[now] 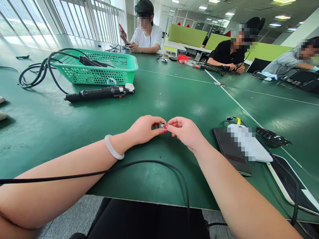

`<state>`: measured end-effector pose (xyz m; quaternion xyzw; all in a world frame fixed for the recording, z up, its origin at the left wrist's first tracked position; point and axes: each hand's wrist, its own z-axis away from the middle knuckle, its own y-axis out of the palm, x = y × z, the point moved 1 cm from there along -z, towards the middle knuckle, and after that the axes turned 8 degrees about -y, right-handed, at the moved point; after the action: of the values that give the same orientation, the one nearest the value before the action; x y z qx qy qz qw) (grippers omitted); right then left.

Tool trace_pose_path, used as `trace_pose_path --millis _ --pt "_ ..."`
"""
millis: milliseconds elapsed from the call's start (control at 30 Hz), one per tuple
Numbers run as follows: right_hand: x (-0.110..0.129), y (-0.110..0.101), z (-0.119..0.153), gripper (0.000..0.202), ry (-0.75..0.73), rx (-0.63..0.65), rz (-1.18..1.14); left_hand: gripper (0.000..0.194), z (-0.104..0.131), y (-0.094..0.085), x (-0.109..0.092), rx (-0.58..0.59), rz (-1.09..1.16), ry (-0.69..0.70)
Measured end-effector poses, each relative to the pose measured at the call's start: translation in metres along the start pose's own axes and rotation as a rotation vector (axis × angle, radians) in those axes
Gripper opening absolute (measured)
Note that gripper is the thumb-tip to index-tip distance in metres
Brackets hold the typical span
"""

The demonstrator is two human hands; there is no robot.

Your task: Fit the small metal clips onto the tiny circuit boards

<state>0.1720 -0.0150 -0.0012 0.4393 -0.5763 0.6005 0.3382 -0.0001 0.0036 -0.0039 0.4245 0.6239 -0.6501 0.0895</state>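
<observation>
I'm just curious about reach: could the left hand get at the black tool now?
Probably yes: the black tool lies outside the basket, on its near side, though the left hand would likely first have to release the small part.

Left hand (143, 130) and right hand (187, 132) both pinching tiny part (162, 125), way too small to make out tbh. White bangle (110, 149) on left wrist, black cable (149, 161) crossing that forearm (74, 162). Black tool (99, 94) just in front of green basket (94, 77), notebook (230, 151) off right. Three people (225, 51) further back around same green surface (164, 99).
</observation>
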Motion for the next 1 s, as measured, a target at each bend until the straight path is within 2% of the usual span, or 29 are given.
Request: trace_pose_path --millis 400,833,1000 --pt "0.0012 -0.0026 -0.0005 0.029 0.139 0.036 -0.119 0.027 -0.0005 0.0002 -0.0007 -0.004 -0.088 0.035" --pt "-0.0031 -0.0066 -0.0015 0.028 0.16 0.097 -0.151 0.026 0.0019 -0.0013 -0.0022 -0.003 -0.266 0.143" --pt "-0.0019 -0.0069 -0.0018 0.028 0.167 0.095 -0.142 0.026 0.002 0.0002 -0.0019 0.009 -0.236 0.126"
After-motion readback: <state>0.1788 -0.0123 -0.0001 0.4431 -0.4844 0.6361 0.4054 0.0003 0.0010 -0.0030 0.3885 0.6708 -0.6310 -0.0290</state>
